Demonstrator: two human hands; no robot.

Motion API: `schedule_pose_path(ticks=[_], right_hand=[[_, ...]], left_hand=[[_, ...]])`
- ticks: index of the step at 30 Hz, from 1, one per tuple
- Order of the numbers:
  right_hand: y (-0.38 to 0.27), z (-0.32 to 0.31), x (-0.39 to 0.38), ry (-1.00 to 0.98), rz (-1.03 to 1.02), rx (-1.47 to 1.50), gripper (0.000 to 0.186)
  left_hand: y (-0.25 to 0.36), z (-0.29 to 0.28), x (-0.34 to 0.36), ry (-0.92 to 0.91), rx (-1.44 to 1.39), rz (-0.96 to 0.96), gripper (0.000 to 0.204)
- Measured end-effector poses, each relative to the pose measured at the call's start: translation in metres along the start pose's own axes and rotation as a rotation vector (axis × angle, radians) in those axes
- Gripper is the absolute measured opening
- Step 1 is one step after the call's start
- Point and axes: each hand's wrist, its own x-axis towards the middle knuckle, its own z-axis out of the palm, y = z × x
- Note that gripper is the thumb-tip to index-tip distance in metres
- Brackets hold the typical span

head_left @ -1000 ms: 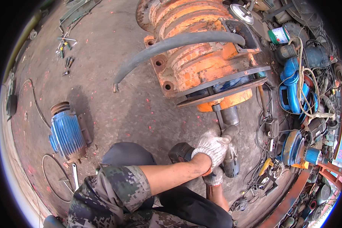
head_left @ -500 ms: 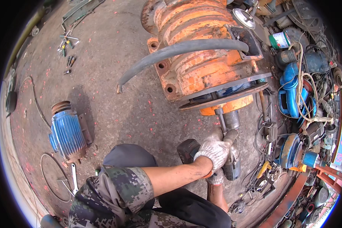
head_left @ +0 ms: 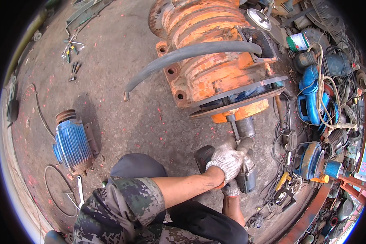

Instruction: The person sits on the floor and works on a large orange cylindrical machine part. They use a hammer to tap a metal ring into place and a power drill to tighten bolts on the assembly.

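My left hand (head_left: 225, 162), in a whitish knitted glove, is closed round the front of a cordless impact wrench (head_left: 247, 179). The wrench's dark battery (head_left: 203, 157) sticks out to the left of the glove. Beneath it, my gloved right hand (head_left: 232, 189) is at the tool's grip, its fingers mostly hidden by the left hand and wrench. From the front of the tool a metal socket shaft (head_left: 235, 131) reaches up to the orange end cover (head_left: 248, 111) of a large rusty orange motor (head_left: 209, 77). Just right of it, a thick grey shaft (head_left: 246, 127) projects from the cover.
A black hose (head_left: 191, 52) arches leftward from the motor's terminal box. At left stand a small blue motor (head_left: 73, 140) and a wrench (head_left: 80, 190). Pliers (head_left: 68, 56) lie farther off. Cables, a blue machine (head_left: 312, 101) and piled parts crowd the right side.
The view has shifted slightly, so the orange motor sits a little further left. Both hands keep their hold on the impact wrench, and the socket shaft stays at the cover.
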Motion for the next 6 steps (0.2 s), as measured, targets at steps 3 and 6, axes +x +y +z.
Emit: schedule_pose_path(ticks=[3,6], right_hand=[[0.023,-0.014,0.002,0.136,0.017,-0.046,0.067],[-0.004,0.025,0.002,0.214,0.155,-0.015,0.089]], left_hand=[[-0.008,0.002,0.001,0.017,-0.094,0.051,0.057],[0.010,-0.006,-0.015,0.008,0.005,-0.037,0.066]])
